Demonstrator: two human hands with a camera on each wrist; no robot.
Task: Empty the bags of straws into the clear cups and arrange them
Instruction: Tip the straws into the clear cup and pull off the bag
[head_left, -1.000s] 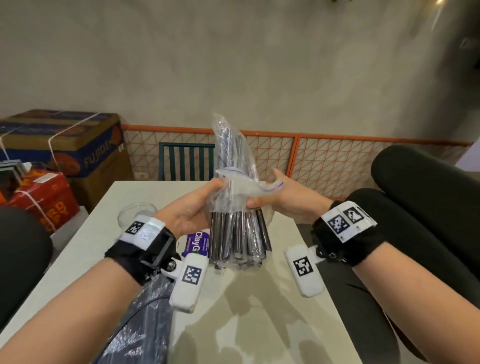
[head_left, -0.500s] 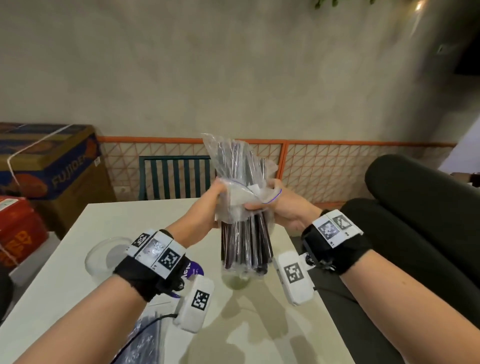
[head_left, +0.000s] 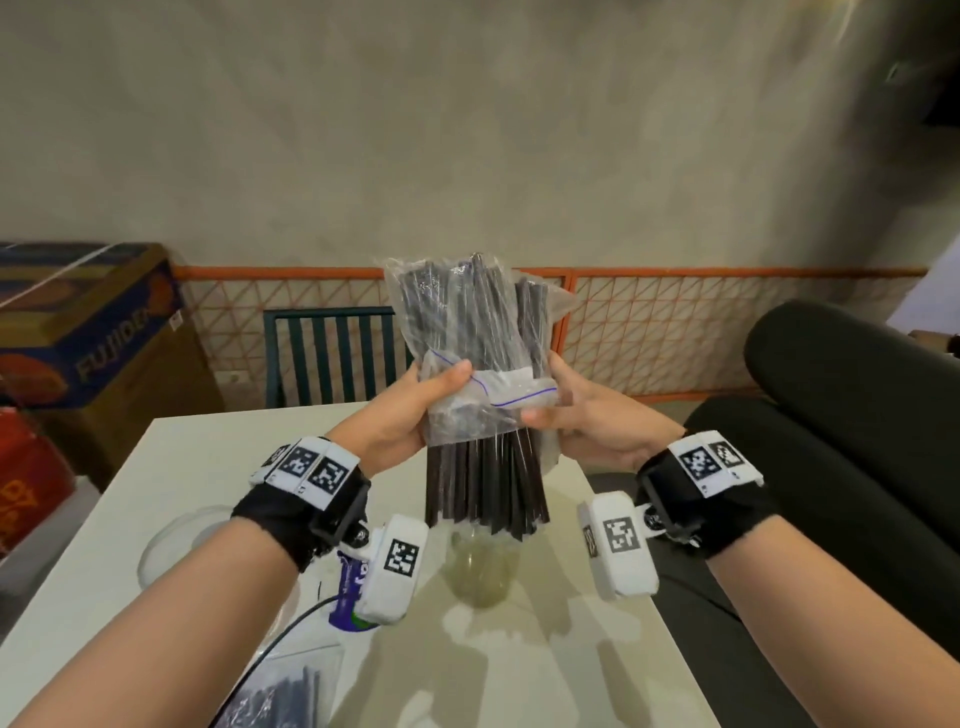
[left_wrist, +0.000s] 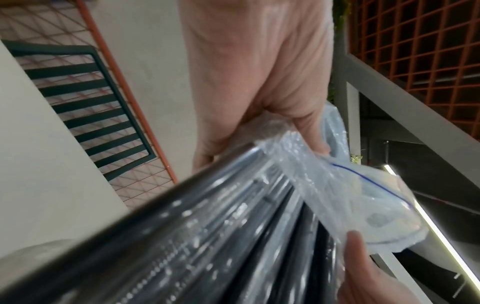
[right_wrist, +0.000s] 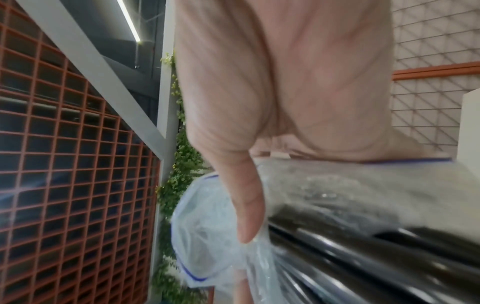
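Pale tabletop (head_left: 218, 467) fills the lower middle of the head view, with a grey wall and orange mesh railing behind it. Fingers of the left hand (head_left: 410, 410) curl round the left side of the zip bag (head_left: 467, 332), thumb laid across the front near the blue seal line; those of the right hand (head_left: 587, 426) clamp its right side the same way, thumb pressed on the plastic below the seal. Both hands grip the bag at the centre of the frame, mouth turned down, so the black straws (head_left: 483, 483) slide out past the fingers and hang just under them. Their lower ends stand right over the clear cup (head_left: 480, 566) at lower centre; whether they already touch its rim is hard to tell. My reading: this is the emptying step, part done, since much of the bundle sits in the bag above the hands. Next, the move calls for keeping the mouth over the cup and easing the bag upward so the straws drop in together. Another bag of straws (head_left: 280, 696) lies at the bottom left edge.
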